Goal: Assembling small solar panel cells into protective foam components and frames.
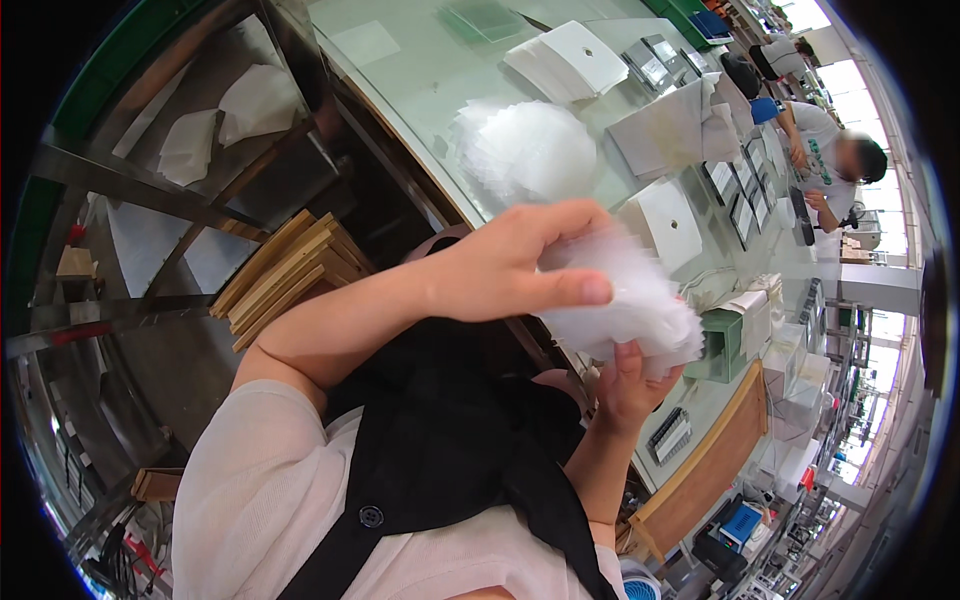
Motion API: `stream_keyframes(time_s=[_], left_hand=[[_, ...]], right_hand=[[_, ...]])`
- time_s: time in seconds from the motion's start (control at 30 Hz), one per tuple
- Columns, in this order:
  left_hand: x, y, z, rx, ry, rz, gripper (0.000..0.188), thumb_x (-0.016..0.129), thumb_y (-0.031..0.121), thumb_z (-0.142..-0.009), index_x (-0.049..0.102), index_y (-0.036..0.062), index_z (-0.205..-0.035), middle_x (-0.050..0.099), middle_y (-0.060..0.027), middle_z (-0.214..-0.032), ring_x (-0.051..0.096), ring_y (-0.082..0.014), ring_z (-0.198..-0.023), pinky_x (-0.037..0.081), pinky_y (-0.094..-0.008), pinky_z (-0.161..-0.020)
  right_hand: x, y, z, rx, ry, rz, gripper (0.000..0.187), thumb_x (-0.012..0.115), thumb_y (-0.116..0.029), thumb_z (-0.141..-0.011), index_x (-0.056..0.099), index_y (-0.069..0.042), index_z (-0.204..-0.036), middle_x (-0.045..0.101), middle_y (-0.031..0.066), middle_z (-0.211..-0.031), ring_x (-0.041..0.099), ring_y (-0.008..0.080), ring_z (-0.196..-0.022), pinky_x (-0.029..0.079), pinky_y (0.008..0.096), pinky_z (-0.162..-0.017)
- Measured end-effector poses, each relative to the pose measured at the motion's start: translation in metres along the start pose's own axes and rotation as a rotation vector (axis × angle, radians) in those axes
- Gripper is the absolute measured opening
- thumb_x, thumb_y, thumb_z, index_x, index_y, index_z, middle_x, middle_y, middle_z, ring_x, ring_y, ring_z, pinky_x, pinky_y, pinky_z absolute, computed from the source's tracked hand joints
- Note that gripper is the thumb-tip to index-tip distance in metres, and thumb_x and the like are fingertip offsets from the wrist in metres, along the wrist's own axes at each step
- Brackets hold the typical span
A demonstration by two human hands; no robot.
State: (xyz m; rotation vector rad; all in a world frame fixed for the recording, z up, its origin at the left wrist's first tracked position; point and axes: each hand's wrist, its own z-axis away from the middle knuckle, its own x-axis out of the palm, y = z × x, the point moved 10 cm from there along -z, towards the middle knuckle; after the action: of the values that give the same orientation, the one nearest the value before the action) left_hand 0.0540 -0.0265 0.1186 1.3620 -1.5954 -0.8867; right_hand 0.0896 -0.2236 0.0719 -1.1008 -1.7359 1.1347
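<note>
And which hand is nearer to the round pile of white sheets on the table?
Left: the left hand is just below the round pile in the picture; the right hand is farther down and right.

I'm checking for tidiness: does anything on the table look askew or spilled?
The translucent pile beyond the left hand looks a little askew: its edges fan out raggedly rather than lining up. No spill stands out.

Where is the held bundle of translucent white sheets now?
In the head view, the bundle of translucent white sheets is right of centre, held by the bare left hand and bare right hand, left of the green rectangular box.
</note>
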Motion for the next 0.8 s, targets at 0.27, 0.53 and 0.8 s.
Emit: stream_keyframes(time_s=[0.27, 0.53, 0.8], left_hand=[[0.047, -0.06, 0.015, -0.417, -0.124, 0.769, 0.027, 0.054, 0.026, -0.098, 0.064, 0.001, -0.095, 0.062, 0.0015, -0.085, 0.054, -0.005, -0.079, 0.046, -0.0223, -0.069], [0.032, -0.05, 0.007, -0.282, -0.091, 0.784, 0.037, 0.051, 0.036, -0.098, 0.059, 0.0016, -0.109, 0.061, -0.0034, -0.103, 0.057, -0.0096, -0.091, 0.047, -0.026, -0.079], [0.011, -0.013, 0.002, -0.209, -0.138, -0.1, 0.027, 0.063, 0.029, -0.092, 0.061, 0.0022, -0.094, 0.06, -0.0021, -0.082, 0.052, -0.0063, -0.076, 0.045, -0.0233, -0.067]], right_hand=[[0.016, 0.011, 0.015, 0.096, -0.112, -0.341, 0.052, 0.068, -0.022, -0.085, 0.043, -0.003, -0.125, 0.054, 0.0119, -0.119, 0.057, 0.0227, -0.106, 0.048, 0.0381, -0.092], [0.019, 0.02, 0.015, 0.205, -0.113, -0.604, 0.07, 0.075, -0.01, -0.076, 0.039, -0.007, -0.136, 0.051, 0.009, -0.129, 0.052, 0.0256, -0.117, 0.043, 0.0404, -0.099], [0.015, 0.029, 0.014, 0.31, -0.076, -0.29, 0.066, 0.076, -0.012, -0.077, 0.042, -0.004, -0.134, 0.055, 0.0098, -0.124, 0.055, 0.0238, -0.112, 0.043, 0.0381, -0.099]])
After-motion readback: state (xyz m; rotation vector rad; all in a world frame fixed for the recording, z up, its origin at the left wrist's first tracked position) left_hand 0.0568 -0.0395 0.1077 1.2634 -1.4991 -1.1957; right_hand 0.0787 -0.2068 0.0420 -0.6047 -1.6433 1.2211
